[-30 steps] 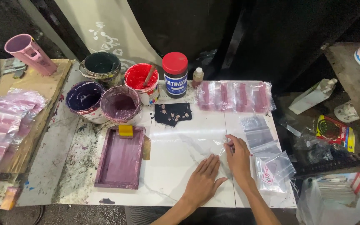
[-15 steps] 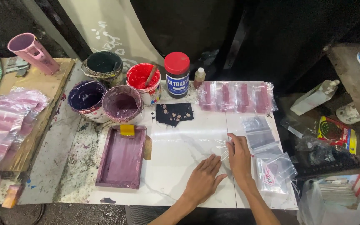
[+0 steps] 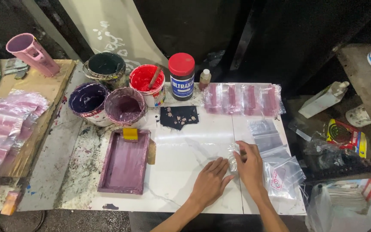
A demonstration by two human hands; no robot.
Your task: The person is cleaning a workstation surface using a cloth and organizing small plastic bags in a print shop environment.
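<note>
My right hand (image 3: pixel 250 166) lies at the front right of the white tabletop (image 3: pixel 185 150), its fingers pinched on a small clear plastic bag (image 3: pixel 232 160) that is bunched up on the surface. My left hand (image 3: pixel 209 184) rests flat on the table just left of it, fingers spread, with the fingertips at the bag's edge. A loose pile of clear zip bags (image 3: pixel 280 169) lies right beside my right hand.
A purple framed tray (image 3: pixel 124 165) with a yellow block lies to the left. Behind it stand purple paint tubs (image 3: pixel 125 105), a red tub (image 3: pixel 147 81), a dark tub (image 3: pixel 106 66) and a red-lidded jar (image 3: pixel 181 76). Pink-printed bags (image 3: pixel 243 99) line the back; a dark cloth (image 3: pixel 179 116) lies nearby.
Both hands stay at the same spot on the bag. The clear bag looks a little more bunched between them.
</note>
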